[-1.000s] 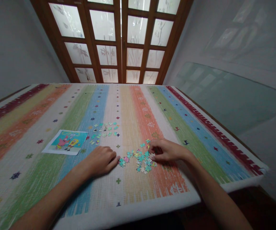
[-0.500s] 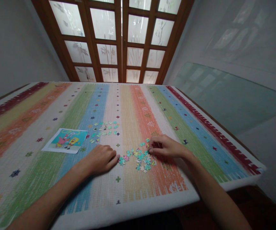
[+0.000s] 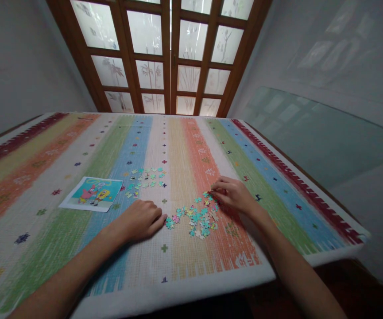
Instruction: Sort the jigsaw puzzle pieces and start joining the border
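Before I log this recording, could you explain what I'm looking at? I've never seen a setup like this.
There's no machine here, just a person's two bare hands. The one view comes from a camera worn on their head, looking forward and down. A striped tablecloth covers the surface. On it lie a loose heap of jigsaw pieces, a more spread-out group of pieces beyond it, and a printed SpongeBob picture. The left hand rests by the heap's left end, with nothing visibly held. The right hand has its fingers pinched at the heap's far right edge; any piece between them is too small to confirm.
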A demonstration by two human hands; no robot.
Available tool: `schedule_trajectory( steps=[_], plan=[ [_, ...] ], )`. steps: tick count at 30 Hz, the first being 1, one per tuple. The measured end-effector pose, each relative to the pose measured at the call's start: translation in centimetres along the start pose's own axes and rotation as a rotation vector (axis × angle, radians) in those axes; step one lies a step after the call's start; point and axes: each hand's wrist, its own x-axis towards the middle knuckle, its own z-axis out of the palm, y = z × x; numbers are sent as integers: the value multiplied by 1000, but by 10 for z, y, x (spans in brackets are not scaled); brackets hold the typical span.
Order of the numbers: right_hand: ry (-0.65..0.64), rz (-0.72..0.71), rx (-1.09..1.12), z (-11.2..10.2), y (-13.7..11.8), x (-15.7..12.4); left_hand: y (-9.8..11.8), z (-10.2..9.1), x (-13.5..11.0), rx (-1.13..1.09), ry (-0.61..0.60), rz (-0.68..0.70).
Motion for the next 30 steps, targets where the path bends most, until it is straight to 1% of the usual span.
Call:
schedule_trajectory(
  steps=[2, 5, 9, 14, 18, 21, 26, 28, 30],
  plan=[
    [-22, 9, -47, -2, 3, -1, 0, 0, 0, 11, -16, -4],
    [-95, 17, -116, -5, 5, -3, 0, 0, 0, 5, -10, -9],
    [-200, 3, -110, -9, 9, -4, -1, 0, 0, -22, 0, -6],
    [-265, 28, -128, -16, 11, -4, 0, -1, 0, -6, -8, -3],
    [-280, 93, -163, -20, 8, -3, 0, -1, -1, -12, 28, 5],
    [-270, 132, -104, -23, 5, -2, -1, 0, -1, -31, 41, 3],
    [-318, 177, 0, -26, 2, -3, -1, 0, -1, -62, 20, 1],
    [-333, 195, 7, -26, 3, -2, 0, -1, 0, -64, 7, -1],
    [-322, 203, -2, -26, 4, -2, 0, -1, 0, -52, -8, -10]
  ],
)
